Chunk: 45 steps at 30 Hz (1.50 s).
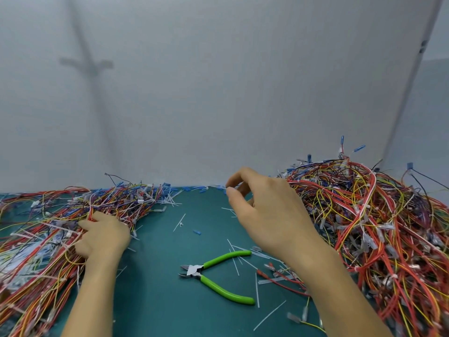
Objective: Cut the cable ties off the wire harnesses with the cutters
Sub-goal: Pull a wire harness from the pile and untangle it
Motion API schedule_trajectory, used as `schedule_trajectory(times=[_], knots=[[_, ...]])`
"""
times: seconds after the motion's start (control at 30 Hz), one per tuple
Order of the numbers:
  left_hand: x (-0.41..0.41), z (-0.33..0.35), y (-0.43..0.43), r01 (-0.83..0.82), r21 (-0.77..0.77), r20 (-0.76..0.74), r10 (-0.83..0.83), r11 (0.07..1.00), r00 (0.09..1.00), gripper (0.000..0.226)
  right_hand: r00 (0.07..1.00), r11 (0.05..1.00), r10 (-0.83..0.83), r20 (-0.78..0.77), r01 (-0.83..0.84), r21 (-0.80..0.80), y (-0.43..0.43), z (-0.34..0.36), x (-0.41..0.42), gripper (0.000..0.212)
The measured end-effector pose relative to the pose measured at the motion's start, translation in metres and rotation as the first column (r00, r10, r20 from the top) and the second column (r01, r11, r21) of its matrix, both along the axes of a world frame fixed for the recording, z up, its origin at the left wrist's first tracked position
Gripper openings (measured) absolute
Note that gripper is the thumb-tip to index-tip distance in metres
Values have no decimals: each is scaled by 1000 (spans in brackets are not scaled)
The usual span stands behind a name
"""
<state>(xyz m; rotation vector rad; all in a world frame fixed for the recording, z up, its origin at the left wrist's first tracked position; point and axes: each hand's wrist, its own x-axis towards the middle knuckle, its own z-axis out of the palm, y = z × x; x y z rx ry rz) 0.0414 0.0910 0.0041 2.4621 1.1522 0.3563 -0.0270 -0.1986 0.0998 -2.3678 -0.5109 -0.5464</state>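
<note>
There, on the teal mat, the cutters lay untouched between the two forearms, green handles spread apart toward the right and the jaws slightly parted, pointing left. Loose clipped cable ties were scattered on the mat around them, several crossing the upper handle, and one small blue terminal lay alone farther back.

The left hand rested palm down on the edge of the left heap of wire harnesses, its fingers pushed in among the red and yellow wires; whether they gripped any wire could not be told. The right hand hung above the mat, thumb and forefinger curled close together near the fingertips, holding nothing that could be made out.

The right heap of wire harnesses rose higher, crowding the right forearm and reaching the frame's right edge. A pale wall closed the back of the mat. The open room was the central strip of mat between the heaps.
</note>
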Motion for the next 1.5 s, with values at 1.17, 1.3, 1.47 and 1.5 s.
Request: schedule_trajectory(times=[1.17, 1.3, 1.47, 1.5], knots=[[-24, 80, 2, 489, -446, 803, 94, 749, 589, 19, 1000, 999, -15, -5, 15, -30, 8, -2, -4, 18], [-31, 96, -16, 527, -267, 886, -10, 807, 464, 12, 1000, 1000, -25, 15, 25, 2, 8, -2, -3, 16], [-37, 105, -48, 641, -83, 910, -204, 763, 361, 17, 1000, 991, 8, 15, -10, 131, 10, -2, -2, 15], [-38, 106, -55, 664, -79, 913, -214, 744, 348, 17, 1000, 986, 18, 10, -20, 163, 10, -2, -1, 15]])
